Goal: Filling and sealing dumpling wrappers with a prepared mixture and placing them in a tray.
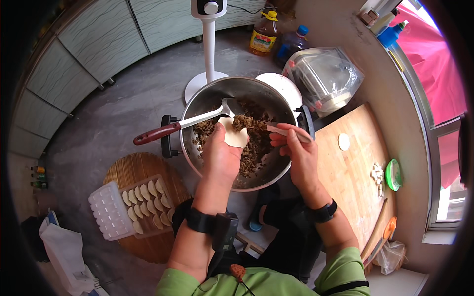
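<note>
My left hand (224, 157) holds a round dough wrapper (234, 137) over a large steel pot (237, 189). In my right hand (296, 148) is a spoon-like utensil (277, 129), its handle end towards the palm and its far end hidden by a clump of brown minced filling (246, 123) at the wrapper's upper edge. More filling lies in the pot. A ladle with a dark red handle (157, 134) rests across the pot's left rim. To the left, rows of folded dumplings (148, 196) sit in a plastic tray on a round wooden board (129, 166).
At right, a wooden board (340, 166) bears one wrapper (343, 142), small dough pieces (377, 175), and a rolling pin (374, 233) near a green bowl (393, 174). A white stand (209, 51), an oil bottle (263, 35) and a plastic-wrapped container (322, 79) stand beyond the pot.
</note>
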`<act>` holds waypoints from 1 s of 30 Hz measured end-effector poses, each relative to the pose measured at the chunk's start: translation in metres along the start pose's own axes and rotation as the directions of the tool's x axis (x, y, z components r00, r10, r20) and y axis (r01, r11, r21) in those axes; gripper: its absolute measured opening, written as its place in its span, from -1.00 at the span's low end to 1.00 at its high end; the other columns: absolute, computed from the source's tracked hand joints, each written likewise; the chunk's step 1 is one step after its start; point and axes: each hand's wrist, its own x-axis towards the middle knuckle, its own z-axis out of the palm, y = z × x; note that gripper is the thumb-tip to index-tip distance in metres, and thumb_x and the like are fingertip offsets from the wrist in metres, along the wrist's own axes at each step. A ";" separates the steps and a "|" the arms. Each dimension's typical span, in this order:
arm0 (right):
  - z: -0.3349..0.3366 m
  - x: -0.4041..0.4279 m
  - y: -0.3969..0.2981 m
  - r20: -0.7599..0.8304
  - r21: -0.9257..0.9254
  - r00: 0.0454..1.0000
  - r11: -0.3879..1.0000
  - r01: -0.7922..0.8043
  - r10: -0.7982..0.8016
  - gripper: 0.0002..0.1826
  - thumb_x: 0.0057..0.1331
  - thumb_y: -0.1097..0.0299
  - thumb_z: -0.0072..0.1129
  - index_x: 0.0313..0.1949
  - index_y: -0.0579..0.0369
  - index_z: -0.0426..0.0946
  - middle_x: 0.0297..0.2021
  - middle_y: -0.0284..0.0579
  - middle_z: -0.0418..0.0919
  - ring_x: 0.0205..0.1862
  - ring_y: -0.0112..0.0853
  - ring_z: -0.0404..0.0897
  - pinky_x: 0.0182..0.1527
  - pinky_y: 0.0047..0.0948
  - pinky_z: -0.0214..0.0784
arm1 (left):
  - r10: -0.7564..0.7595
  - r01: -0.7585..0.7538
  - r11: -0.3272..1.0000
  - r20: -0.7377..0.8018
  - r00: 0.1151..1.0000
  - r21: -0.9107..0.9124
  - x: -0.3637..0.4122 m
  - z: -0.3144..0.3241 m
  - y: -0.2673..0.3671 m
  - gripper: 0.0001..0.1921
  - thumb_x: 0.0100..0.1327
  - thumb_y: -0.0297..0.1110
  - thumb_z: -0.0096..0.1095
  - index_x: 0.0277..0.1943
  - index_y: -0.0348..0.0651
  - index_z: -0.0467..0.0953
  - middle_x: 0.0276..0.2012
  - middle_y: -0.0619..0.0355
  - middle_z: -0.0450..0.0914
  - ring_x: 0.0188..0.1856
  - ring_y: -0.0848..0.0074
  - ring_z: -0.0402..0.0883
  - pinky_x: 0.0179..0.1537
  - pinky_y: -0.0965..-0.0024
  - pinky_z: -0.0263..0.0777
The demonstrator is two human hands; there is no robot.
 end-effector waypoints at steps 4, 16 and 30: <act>0.005 -0.009 0.009 0.182 -0.399 0.877 0.782 0.479 -0.444 -0.79 0.28 0.61 -0.01 -0.10 0.27 0.46 -0.30 -0.12 0.58 -0.29 -0.37 0.56 -0.20 -0.49 0.38 | -0.002 0.002 1.000 0.000 1.000 -0.023 -0.003 0.008 0.001 -0.64 0.43 -0.17 -0.22 0.05 -0.29 0.31 -0.06 0.02 0.47 -0.08 0.29 0.52 -0.08 0.20 0.47; 0.008 -0.018 0.007 0.719 -0.552 0.488 0.019 0.833 -0.495 -0.56 0.02 0.43 0.06 -0.03 0.08 0.49 -0.10 -0.16 0.53 -0.19 -0.31 0.50 -0.23 -0.41 0.31 | -0.040 0.043 0.996 0.040 0.998 -0.076 0.000 0.007 0.007 -0.61 0.45 -0.16 -0.35 -0.02 -0.33 0.34 -0.12 -0.01 0.50 -0.05 0.22 0.53 0.03 0.16 0.40; -0.008 -0.018 -0.002 -0.083 -0.073 0.933 0.936 0.344 -0.350 -0.79 0.35 0.50 -0.08 -0.10 0.27 0.50 -0.33 -0.09 0.61 -0.29 -0.38 0.54 -0.17 -0.51 0.35 | 0.008 0.006 0.991 0.105 0.994 -0.134 0.002 -0.002 0.027 -0.65 0.43 -0.24 -0.29 0.03 -0.34 0.35 -0.06 -0.08 0.50 0.02 0.13 0.50 0.02 0.14 0.45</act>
